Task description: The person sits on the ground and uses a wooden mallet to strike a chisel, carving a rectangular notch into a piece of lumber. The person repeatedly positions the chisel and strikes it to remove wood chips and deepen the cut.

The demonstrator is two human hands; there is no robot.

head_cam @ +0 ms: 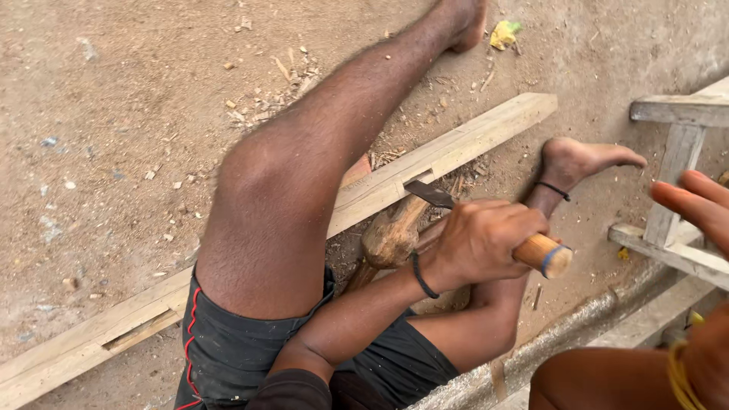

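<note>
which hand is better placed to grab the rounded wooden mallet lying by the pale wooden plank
Right, probably. The right hand is open, while the left hand is clamped round the wooden-handled metal chisel, its blade on the pale wooden plank. The rounded wooden mallet lies under that left arm.

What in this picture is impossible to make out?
- Head view: most of the round wooden chisel handle is covered by the left hand gripping it.
- Head view: the brown wooden mallet has its shaft hidden behind the left forearm.
- Head view: the right hand is blurred and cut off by the right edge.
- Head view: the pale wooden plank is crossed by the raised leg.
</note>
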